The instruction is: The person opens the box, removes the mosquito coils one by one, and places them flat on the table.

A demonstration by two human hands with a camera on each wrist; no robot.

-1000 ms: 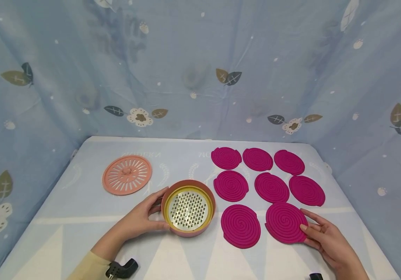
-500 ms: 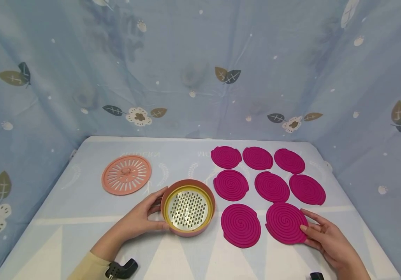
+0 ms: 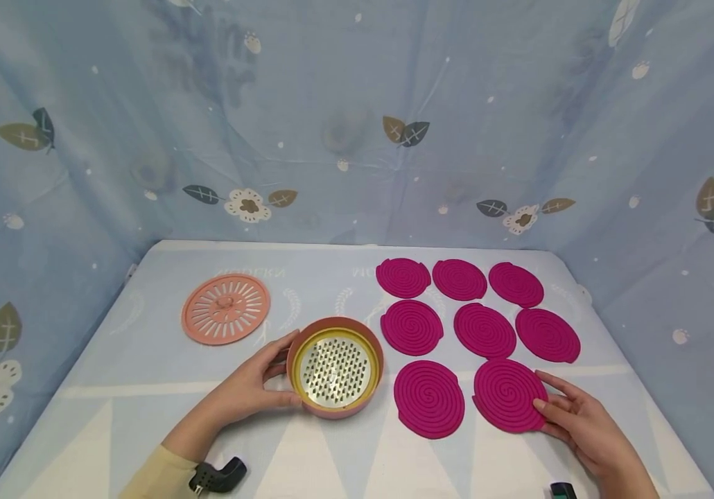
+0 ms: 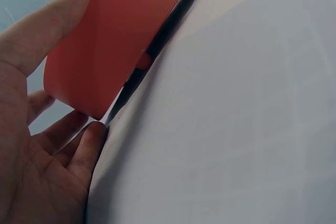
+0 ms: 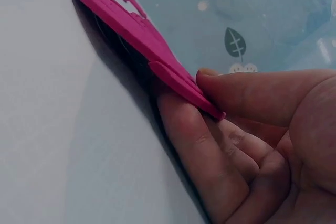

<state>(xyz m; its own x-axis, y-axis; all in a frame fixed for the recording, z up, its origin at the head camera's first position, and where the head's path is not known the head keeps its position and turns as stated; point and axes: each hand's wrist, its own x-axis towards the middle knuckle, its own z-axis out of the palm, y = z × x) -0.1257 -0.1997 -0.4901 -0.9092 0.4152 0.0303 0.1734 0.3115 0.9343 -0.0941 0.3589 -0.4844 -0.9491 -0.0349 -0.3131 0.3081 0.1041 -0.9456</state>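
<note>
My left hand [image 3: 245, 388] grips the left side of a round pink bowl [image 3: 335, 414], thumb at the front and fingers behind. A yellow-ringed metal grater plate [image 3: 332, 374] sits in the top of the bowl. In the left wrist view, the thumb presses the bowl's smooth outer wall [image 4: 118, 35] and the fingers curl beneath its edge. My right hand [image 3: 588, 426] pinches the right edge of a magenta spiral coaster [image 3: 508, 396]. The right wrist view shows that coaster [image 5: 131, 32] tilted, its near edge raised off the table, between the thumb above and fingers below.
Several more magenta spiral coasters lie in rows on the right, the closest [image 3: 429, 400] between bowl and held coaster. A pink slotted drain cover [image 3: 226, 310] lies at the back left. The table [image 3: 163, 426] is walled by a blue patterned curtain [image 3: 344, 138].
</note>
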